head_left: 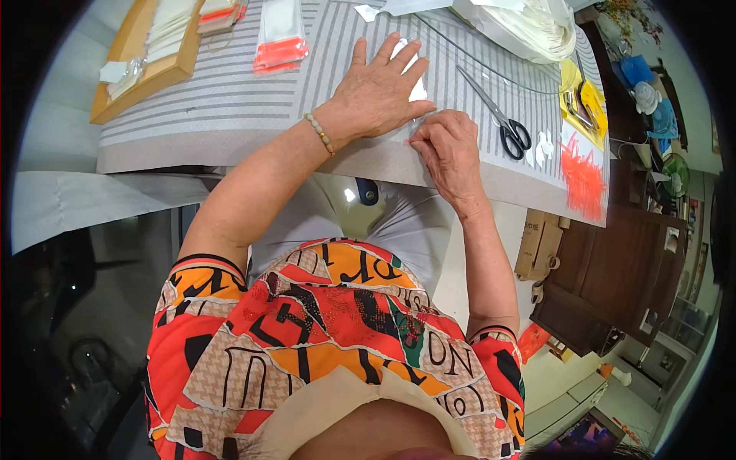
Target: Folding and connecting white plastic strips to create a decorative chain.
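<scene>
My left hand lies flat, fingers spread, over a slim white piece that seems to be in clear plastic on the striped tablecloth. Parts of that piece show between and beside the fingers; the rest is under the hand. Close by the left thumb, my right hand is closed in a pinch at the table's near edge. What sits between its fingertips is hidden. To the right of the hands, black-handled scissors lie with their blades pointing away and to the left.
Small white tags and a heap of red strips lie at the right, below a yellow packet. Far left stands a wooden tray of white pieces. Clear packets with red ends lie beyond my left hand; a white bundle lies far right.
</scene>
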Available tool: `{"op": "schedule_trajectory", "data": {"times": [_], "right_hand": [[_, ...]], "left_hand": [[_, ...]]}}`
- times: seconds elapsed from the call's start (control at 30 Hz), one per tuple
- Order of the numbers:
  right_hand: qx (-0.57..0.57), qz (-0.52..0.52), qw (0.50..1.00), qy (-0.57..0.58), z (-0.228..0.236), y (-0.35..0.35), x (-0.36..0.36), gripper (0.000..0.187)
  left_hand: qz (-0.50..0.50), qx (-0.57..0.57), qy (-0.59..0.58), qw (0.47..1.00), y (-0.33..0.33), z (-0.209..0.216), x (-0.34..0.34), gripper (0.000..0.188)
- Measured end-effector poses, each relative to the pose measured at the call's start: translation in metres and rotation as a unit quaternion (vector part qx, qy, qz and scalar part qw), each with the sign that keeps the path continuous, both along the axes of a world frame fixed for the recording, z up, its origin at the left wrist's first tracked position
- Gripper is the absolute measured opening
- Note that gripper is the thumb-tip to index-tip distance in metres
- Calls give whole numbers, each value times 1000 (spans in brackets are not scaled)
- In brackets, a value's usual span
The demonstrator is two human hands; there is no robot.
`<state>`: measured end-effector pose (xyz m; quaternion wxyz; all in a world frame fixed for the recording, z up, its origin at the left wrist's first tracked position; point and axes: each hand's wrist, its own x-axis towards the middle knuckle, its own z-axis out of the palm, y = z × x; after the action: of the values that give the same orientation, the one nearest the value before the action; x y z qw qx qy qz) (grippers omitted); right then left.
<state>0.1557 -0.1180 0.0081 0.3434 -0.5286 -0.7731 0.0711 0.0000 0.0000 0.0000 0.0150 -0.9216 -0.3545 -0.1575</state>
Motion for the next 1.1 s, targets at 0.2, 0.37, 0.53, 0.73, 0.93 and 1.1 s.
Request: {"op": "schedule_trajectory", "data": {"times": [0.2, 0.37, 0.53, 0.73, 0.93, 1.1], "right_hand": [[-56, 78, 977, 191, 31, -1, 87, 3], [-237, -40, 900, 364, 60, -60, 178, 3], [-139, -267, 862, 408, 82, -91, 289, 8], [-30, -432, 818, 378, 96, -58, 464, 22], [-145, -536, 789, 263, 73, -17, 523, 23], [-178, -570, 762, 252, 41, 4, 565, 21]], "left_hand": [[27, -8, 8, 1000, 3, 14, 71, 70], [18, 3, 26, 999, -4, 35, 114, 71], [12, 9, 19, 1000, -1, 46, 137, 72], [8, -5, 20, 1000, 12, 51, 173, 74], [18, -19, 34, 999, 18, 48, 191, 76], [17, -16, 43, 999, 30, 41, 203, 77]]}}
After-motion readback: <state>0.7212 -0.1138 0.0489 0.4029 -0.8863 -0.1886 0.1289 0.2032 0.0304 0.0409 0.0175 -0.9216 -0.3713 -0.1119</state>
